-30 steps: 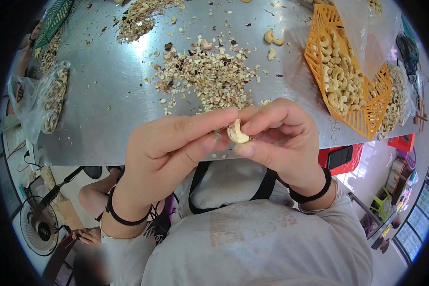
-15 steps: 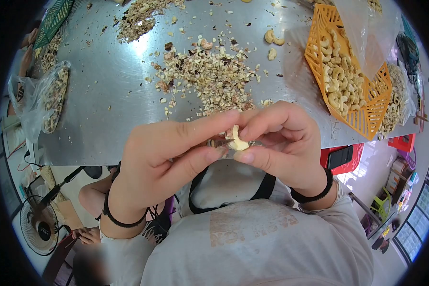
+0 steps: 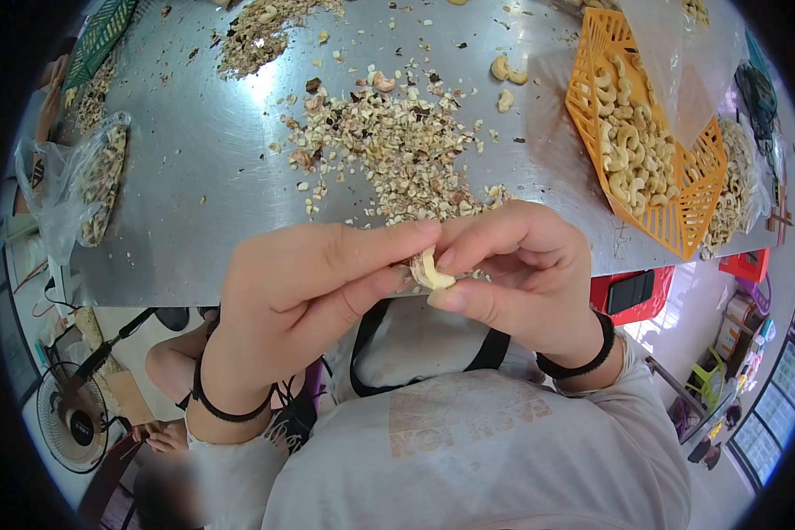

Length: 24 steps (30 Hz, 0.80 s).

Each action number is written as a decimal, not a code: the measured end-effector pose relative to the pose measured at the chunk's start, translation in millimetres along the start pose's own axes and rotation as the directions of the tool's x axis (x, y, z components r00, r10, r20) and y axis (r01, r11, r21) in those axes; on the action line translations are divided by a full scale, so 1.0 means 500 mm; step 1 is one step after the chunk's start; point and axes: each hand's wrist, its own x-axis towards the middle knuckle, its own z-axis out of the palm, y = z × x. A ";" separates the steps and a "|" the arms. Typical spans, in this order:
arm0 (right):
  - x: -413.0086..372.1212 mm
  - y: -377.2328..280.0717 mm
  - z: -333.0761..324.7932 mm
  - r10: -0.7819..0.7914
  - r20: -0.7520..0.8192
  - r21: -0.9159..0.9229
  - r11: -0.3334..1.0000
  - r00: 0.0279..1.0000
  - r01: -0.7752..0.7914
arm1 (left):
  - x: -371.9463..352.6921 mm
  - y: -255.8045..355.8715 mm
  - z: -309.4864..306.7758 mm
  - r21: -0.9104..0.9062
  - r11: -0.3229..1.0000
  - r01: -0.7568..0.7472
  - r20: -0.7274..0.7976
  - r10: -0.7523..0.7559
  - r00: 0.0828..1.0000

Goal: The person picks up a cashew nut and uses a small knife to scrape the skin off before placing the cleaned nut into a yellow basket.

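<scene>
My left hand (image 3: 318,278) is closed, its thumb and index finger pinched together at the cashew's left side. The small knife it holds is mostly hidden now by the fingers and the nut; its thin blade showed between them a moment ago. A pale, curved cashew (image 3: 429,271) is pinched between the thumb and fingers of my right hand (image 3: 517,269). Both hands meet in front of my chest, near the table's front edge. Just beyond them lies a pile of skin flakes and nut bits (image 3: 406,150).
On the metal table (image 3: 194,203), a yellow basket (image 3: 583,97) of cashews stands at right, beside bagged bits (image 3: 733,185). Loose cashews (image 3: 506,71) lie near it. A plastic bag (image 3: 102,181) sits left. A phone (image 3: 632,291) rests on something red; a fan (image 3: 75,420) is lower left.
The cashew has turned and sits slightly lower between my fingers. The blade that showed against it is now hidden. My right hand has dropped slightly.
</scene>
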 end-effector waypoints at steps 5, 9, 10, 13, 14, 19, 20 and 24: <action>0.002 -0.002 -0.001 0.026 -0.006 0.040 0.999 1.000 -0.026 | -0.004 0.002 0.007 -0.112 0.990 0.081 -0.020 -0.084 0.996; 0.001 -0.001 -0.002 0.021 -0.016 0.047 0.999 1.000 -0.020 | -0.004 0.003 0.013 -0.143 0.983 0.115 -0.017 -0.119 0.993; 0.000 0.000 -0.002 0.021 -0.017 0.047 0.999 1.000 -0.020 | -0.004 0.000 0.017 -0.144 0.983 0.116 -0.016 -0.119 0.993; -0.002 0.002 -0.002 0.019 -0.028 0.046 0.999 0.999 -0.018 | -0.002 -0.004 0.019 -0.057 0.998 -0.023 -0.074 0.019 0.997; -0.001 0.003 -0.002 0.008 -0.035 0.040 0.999 0.999 -0.006 | 0.000 0.004 0.012 0.048 0.999 -0.012 -0.031 0.014 0.999; -0.002 0.001 0.001 -0.003 -0.047 0.010 1.000 0.999 0.003 | 0.008 0.004 0.010 0.256 0.959 -0.119 -0.018 0.128 0.992; -0.003 0.001 0.001 -0.002 -0.046 -0.007 1.000 0.999 0.002 | 0.008 0.003 0.009 0.261 0.957 -0.128 -0.014 0.137 0.991; -0.003 0.003 -0.001 -0.016 -0.034 -0.031 0.999 0.999 0.015 | 0.006 -0.008 0.011 0.191 0.972 -0.136 -0.039 0.146 0.989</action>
